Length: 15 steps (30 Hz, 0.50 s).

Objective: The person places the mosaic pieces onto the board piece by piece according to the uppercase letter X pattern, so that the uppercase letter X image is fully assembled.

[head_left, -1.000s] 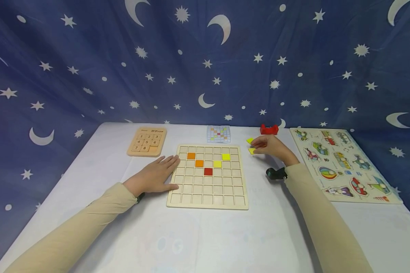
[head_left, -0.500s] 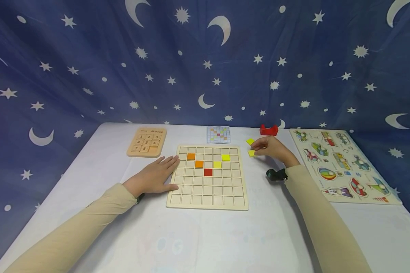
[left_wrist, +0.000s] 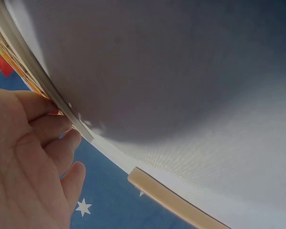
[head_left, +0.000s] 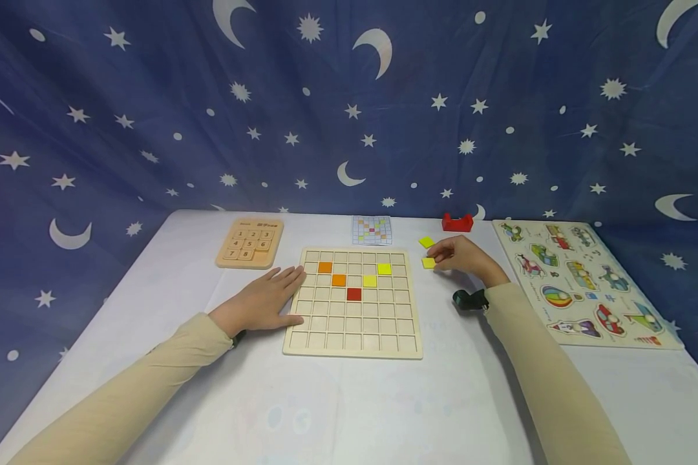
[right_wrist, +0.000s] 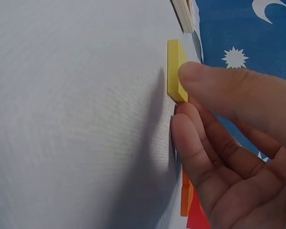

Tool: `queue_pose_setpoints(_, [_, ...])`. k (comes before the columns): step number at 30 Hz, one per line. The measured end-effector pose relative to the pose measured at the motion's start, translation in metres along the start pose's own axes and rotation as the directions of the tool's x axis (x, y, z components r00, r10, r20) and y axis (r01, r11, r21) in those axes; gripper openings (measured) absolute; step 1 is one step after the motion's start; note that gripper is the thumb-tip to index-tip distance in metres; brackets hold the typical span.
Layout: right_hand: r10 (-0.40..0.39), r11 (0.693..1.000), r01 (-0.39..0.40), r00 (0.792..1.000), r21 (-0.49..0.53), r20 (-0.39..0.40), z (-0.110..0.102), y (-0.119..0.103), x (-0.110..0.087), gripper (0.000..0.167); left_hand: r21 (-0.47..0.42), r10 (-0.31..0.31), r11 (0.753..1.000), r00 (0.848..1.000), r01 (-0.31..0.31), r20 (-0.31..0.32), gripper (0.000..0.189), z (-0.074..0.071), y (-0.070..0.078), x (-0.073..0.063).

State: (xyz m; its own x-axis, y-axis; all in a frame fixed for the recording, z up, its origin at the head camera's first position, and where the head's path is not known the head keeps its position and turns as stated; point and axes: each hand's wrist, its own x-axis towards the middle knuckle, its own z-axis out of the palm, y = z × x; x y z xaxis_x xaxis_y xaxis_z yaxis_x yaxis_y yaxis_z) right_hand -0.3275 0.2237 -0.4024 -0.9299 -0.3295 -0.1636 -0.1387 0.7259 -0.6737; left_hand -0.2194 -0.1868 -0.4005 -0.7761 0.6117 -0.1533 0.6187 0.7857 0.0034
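Observation:
My left hand [head_left: 262, 300] lies with spread fingers at the left edge of a wooden grid board [head_left: 326, 347]; in the left wrist view its fingertips touch the board's edge. Set in the board are two orange tiles, a red tile [head_left: 354, 294] and two yellow tiles. Right of the board, my right hand [head_left: 462, 257] has its thumb on a yellow square tile [right_wrist: 173, 69], with fingertips at the tile's lower corner. Another yellow tile [head_left: 426, 242] lies just beyond. Under that hand, an orange tile [right_wrist: 185, 193] shows in the right wrist view.
Behind the board lies a printed pattern card [head_left: 372, 230]. A number slide puzzle [head_left: 264, 258] sits at back left. A red holder [head_left: 457, 223] stands behind my right hand, and a picture puzzle board [head_left: 602, 271] lies at far right, before a starry blue curtain [head_left: 302, 90].
The nearer yellow tile has shifted slightly toward me under my right thumb, away from the other yellow tile. My left hand has stayed on the board's edge.

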Motion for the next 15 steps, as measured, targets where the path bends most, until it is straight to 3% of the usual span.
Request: queue_pose_setpoints(15, [0.035, 0.998, -0.037, 0.999, -0.053, -0.028, 0.0044, -0.0007, 0.0047, 0.031, -0.011, -0.005, 1.000, 1.000, 0.005, 0.000, 0.087, 0.0003, 0.0001, 0.0002])
